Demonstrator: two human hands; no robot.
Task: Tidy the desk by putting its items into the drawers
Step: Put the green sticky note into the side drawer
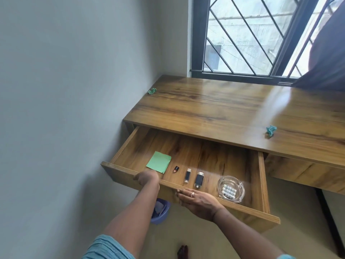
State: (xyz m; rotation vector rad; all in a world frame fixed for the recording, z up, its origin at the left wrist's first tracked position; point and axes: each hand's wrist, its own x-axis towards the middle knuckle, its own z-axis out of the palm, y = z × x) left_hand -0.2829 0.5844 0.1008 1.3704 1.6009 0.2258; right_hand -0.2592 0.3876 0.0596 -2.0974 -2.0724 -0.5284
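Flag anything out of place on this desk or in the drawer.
One crumpled teal scrap sits at the far left corner of the desk, a second scrap near its front edge on the right; both look like litter. Inside the drawer things lie in a neat row.

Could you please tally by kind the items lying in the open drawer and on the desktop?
Green sticky-note pad, in the drawer: 1
USB sticks, in the drawer: 3
Glass ashtray, holding batteries too small to count: 1
Crumpled green paper scraps, on the desktop: 2
Total: 7
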